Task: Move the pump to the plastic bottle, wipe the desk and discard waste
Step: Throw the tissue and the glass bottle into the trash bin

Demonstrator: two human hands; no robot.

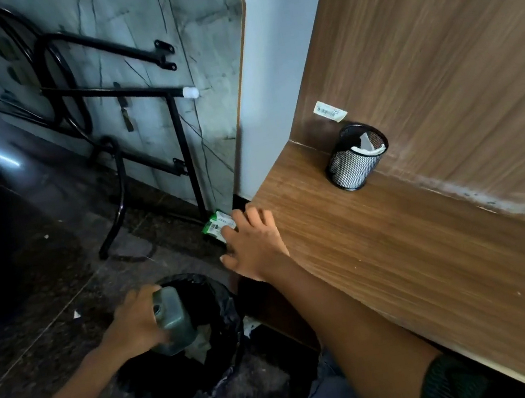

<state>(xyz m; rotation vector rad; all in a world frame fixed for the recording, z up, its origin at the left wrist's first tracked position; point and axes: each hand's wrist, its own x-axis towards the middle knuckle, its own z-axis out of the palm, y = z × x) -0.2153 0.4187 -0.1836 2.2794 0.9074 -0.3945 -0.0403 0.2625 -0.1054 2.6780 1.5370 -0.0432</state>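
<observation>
My left hand [139,323] grips a grey-green bottle [174,321] with an open neck, held over the black-lined trash bin [221,296] on the floor. My right hand [254,242] rests at the left end of the wooden desk [383,241], its fingers on a green-and-white packet [218,224] that sticks out past the desk's edge. No pump is in view.
A black mesh cup [354,162] with crumpled white paper stands at the desk's back wall. A folded table with black metal legs [145,89] leans against the wall beyond the bin. The floor is dark stone, with small white scraps [76,314].
</observation>
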